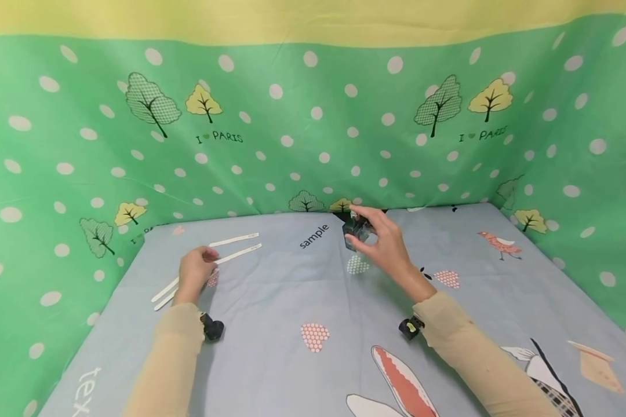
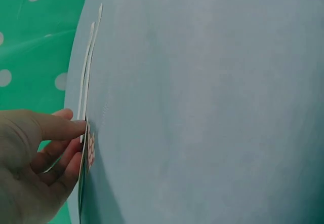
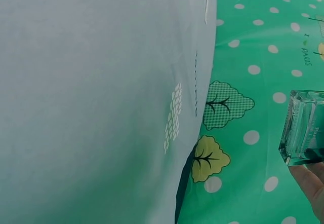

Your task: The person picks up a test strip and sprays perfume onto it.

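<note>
Our left hand (image 1: 195,272) pinches between thumb and fingertips at the slim white strips (image 1: 239,253), over the left side of the cloth-covered worktop (image 1: 261,307). Strip ends show on both sides of the hand; we cannot tell how they run behind it. Our right hand (image 1: 388,240) grasps a clear glass bottle (image 3: 304,127) between thumb and fingers, near the far edge, just right of the printed word "sample" (image 1: 314,237). A green dotted curtain (image 1: 339,136) hangs behind.
</note>
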Action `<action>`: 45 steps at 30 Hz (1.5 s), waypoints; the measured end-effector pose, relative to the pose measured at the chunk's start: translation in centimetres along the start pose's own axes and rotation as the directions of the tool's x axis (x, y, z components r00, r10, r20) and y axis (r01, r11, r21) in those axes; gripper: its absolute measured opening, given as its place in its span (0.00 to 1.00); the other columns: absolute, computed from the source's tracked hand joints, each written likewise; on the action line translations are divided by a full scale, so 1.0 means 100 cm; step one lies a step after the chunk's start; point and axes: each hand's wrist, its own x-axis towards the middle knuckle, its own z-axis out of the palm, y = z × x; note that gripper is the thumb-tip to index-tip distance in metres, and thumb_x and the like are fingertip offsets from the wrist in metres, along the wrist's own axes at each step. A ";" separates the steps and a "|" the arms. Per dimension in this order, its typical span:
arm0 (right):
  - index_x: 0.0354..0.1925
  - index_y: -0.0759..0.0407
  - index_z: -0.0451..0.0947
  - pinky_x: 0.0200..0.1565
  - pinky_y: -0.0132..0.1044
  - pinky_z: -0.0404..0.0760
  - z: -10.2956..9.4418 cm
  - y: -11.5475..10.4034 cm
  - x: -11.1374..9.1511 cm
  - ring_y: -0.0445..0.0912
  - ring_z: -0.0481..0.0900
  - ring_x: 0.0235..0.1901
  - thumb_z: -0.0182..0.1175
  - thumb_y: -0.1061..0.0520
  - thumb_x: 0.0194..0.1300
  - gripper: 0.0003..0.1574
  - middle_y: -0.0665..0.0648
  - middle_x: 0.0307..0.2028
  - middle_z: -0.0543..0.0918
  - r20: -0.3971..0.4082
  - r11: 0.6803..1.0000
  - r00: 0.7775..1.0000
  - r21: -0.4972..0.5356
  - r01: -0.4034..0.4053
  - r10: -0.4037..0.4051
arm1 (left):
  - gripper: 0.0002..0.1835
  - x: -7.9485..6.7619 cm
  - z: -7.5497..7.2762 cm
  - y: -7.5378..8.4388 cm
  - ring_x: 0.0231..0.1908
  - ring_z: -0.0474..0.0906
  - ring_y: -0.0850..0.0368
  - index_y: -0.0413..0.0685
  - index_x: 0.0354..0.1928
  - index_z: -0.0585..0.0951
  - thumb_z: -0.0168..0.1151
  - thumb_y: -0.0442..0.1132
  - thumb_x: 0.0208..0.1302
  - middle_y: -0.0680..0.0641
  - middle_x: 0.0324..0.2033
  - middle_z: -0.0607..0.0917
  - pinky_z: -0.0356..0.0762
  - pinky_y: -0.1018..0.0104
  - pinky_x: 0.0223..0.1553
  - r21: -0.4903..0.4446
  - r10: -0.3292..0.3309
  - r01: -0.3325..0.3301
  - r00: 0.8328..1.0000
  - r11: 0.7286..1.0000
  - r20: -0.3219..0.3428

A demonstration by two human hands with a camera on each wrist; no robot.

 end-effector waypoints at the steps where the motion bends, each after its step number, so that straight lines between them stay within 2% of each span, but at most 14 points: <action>1: 0.64 0.55 0.74 0.43 0.42 0.87 0.000 0.000 0.001 0.52 0.81 0.51 0.74 0.59 0.56 0.38 0.61 0.56 0.80 0.001 1.000 1.000 0.001 0.002 -0.002 | 0.12 0.000 0.000 0.000 0.46 0.81 0.40 0.37 0.47 0.81 0.61 0.26 0.61 0.34 0.45 0.85 0.77 0.48 0.49 0.005 0.005 -0.005 1.000 1.000 -0.001; 6: 0.65 0.53 0.74 0.43 0.42 0.87 0.001 -0.001 0.003 0.51 0.80 0.51 0.74 0.59 0.56 0.39 0.60 0.57 0.80 -0.005 1.000 1.000 -0.007 0.003 -0.003 | 0.11 0.001 -0.002 -0.001 0.43 0.81 0.41 0.37 0.45 0.82 0.61 0.25 0.60 0.35 0.42 0.86 0.77 0.49 0.48 -0.003 0.046 -0.046 0.999 0.999 -0.013; 12: 0.64 0.54 0.74 0.41 0.41 0.87 0.005 -0.001 -0.001 0.51 0.81 0.49 0.75 0.59 0.55 0.39 0.60 0.56 0.80 0.010 1.000 1.000 -0.014 0.006 -0.006 | 0.07 -0.007 -0.004 -0.006 0.40 0.80 0.46 0.39 0.43 0.84 0.61 0.30 0.65 0.38 0.38 0.86 0.75 0.54 0.43 0.001 0.057 -0.057 0.998 0.998 -0.004; 18: 0.64 0.52 0.74 0.42 0.42 0.87 0.008 -0.003 -0.005 0.51 0.82 0.49 0.75 0.58 0.55 0.39 0.60 0.55 0.81 0.001 1.000 1.000 -0.002 -0.002 0.002 | 0.07 -0.012 -0.007 0.003 0.42 0.82 0.43 0.40 0.43 0.85 0.61 0.32 0.66 0.38 0.39 0.87 0.75 0.52 0.46 -0.058 0.101 -0.104 0.993 0.993 -0.053; 22: 0.65 0.50 0.74 0.42 0.41 0.87 0.010 -0.006 -0.006 0.51 0.82 0.50 0.75 0.57 0.56 0.39 0.59 0.56 0.80 0.013 1.000 1.000 -0.010 -0.009 0.009 | 0.08 -0.015 -0.009 0.015 0.45 0.84 0.42 0.40 0.44 0.86 0.63 0.33 0.65 0.37 0.41 0.88 0.79 0.53 0.49 -0.109 0.126 -0.132 0.990 0.985 -0.061; 29: 0.64 0.51 0.74 0.44 0.41 0.87 0.010 -0.009 -0.004 0.52 0.82 0.50 0.74 0.58 0.56 0.38 0.60 0.56 0.80 0.004 1.000 1.000 -0.002 -0.017 0.017 | 0.11 -0.022 -0.017 0.046 0.47 0.86 0.43 0.41 0.48 0.86 0.64 0.36 0.66 0.37 0.44 0.88 0.83 0.67 0.41 -0.197 0.163 -0.168 0.986 0.966 -0.040; 37: 0.65 0.51 0.74 0.45 0.41 0.87 0.012 -0.008 -0.006 0.50 0.81 0.51 0.73 0.57 0.58 0.37 0.59 0.55 0.80 0.016 1.000 1.000 -0.006 -0.023 0.023 | 0.13 -0.037 -0.024 0.076 0.47 0.87 0.45 0.40 0.50 0.85 0.65 0.37 0.66 0.36 0.47 0.87 0.85 0.62 0.46 -0.312 0.205 -0.192 0.979 0.930 0.010; 42: 0.65 0.50 0.73 0.44 0.41 0.86 0.014 -0.008 -0.006 0.50 0.81 0.50 0.73 0.57 0.58 0.37 0.59 0.55 0.80 0.015 1.000 1.000 -0.009 -0.006 0.006 | 0.13 -0.045 -0.027 0.091 0.45 0.87 0.46 0.40 0.50 0.85 0.66 0.36 0.66 0.36 0.46 0.87 0.84 0.66 0.45 -0.347 0.239 -0.218 0.971 0.912 0.017; 45: 0.65 0.51 0.73 0.44 0.42 0.87 0.014 -0.008 -0.005 0.50 0.81 0.50 0.73 0.58 0.57 0.38 0.59 0.54 0.80 0.009 1.000 1.000 -0.005 0.004 -0.004 | 0.12 -0.050 -0.027 0.099 0.45 0.87 0.46 0.40 0.50 0.85 0.66 0.36 0.66 0.36 0.46 0.87 0.85 0.63 0.46 -0.357 0.261 -0.239 0.965 0.903 0.016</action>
